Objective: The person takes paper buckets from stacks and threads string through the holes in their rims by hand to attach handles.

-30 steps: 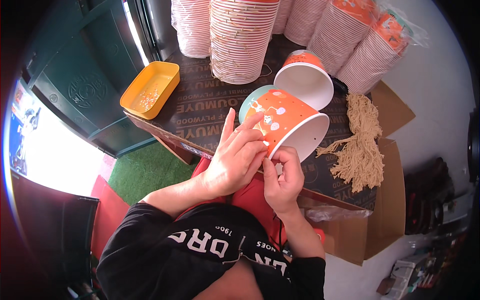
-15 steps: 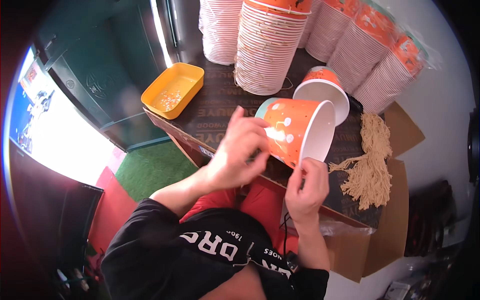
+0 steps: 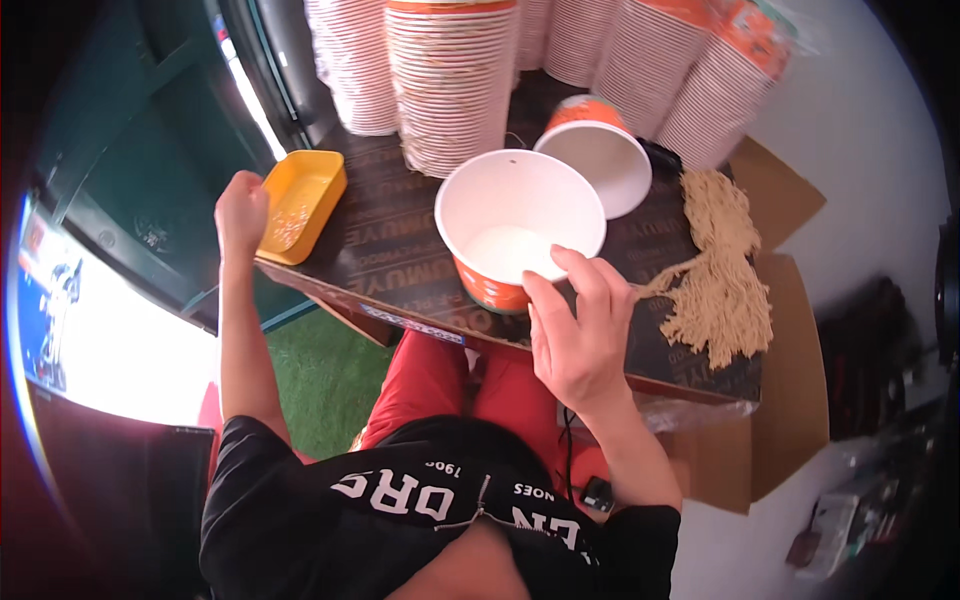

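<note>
A large orange paper bucket (image 3: pixel 487 285) with a white inside stands upright near the table's front edge, its mouth facing up. My right hand (image 3: pixel 588 335) is at its near right rim, index finger over the inside and thumb by the rim, gripping it. At the far left, my left hand (image 3: pixel 242 213) is by the left side of a shallow yellow tray (image 3: pixel 325 190). Its fingers are curled closed, and what they hold, if anything, is hidden. Small, pale, shiny bits (image 3: pixel 290 225) lie in the tray.
Tall stacks of white-rimmed paper buckets (image 3: pixel 450 90) line the back of the dark table (image 3: pixel 380 235). Another orange bucket (image 3: pixel 600 165) lies tipped behind mine. A bundle of beige cords (image 3: pixel 720 270) rests at the right, beside an open cardboard box (image 3: pixel 790 370).
My left hand has left the bucket and swung left to the yellow tray. The bucket, tilted on its side before, is now upright with my right hand at its rim.
</note>
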The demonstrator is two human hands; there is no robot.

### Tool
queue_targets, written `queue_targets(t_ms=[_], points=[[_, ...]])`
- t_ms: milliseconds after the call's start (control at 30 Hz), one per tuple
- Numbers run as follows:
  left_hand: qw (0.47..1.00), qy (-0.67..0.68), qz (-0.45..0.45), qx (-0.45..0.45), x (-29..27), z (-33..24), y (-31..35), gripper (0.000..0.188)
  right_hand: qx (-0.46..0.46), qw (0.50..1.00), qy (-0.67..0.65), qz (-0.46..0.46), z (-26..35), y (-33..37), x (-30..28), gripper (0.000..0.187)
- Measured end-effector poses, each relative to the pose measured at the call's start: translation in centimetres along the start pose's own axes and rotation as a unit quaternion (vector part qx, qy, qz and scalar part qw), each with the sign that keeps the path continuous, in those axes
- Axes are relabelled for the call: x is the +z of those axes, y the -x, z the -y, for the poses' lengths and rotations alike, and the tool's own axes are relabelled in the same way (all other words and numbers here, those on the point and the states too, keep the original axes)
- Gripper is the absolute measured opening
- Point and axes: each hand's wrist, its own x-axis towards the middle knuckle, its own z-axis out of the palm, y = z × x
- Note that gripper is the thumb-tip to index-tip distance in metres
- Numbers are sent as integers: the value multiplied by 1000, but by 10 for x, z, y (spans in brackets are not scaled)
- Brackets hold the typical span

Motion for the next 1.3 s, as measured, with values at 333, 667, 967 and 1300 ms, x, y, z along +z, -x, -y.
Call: queue_targets(t_ms=[333,667,967,1300], points=[[996,-58,68,-16,16,7,-2,18,206,979,4,5,-63,73,-56,23],[995,63,-11,78,-5,-75,30,25,159,972,40,170,-124,98,-54,15],[975,176,5,134,-12,-119,78,14,215,954,136,158,-150,102,-57,17],[956,251,38,145,-8,-143,100,13,174,955,59,234,-161,92,-38,11]])
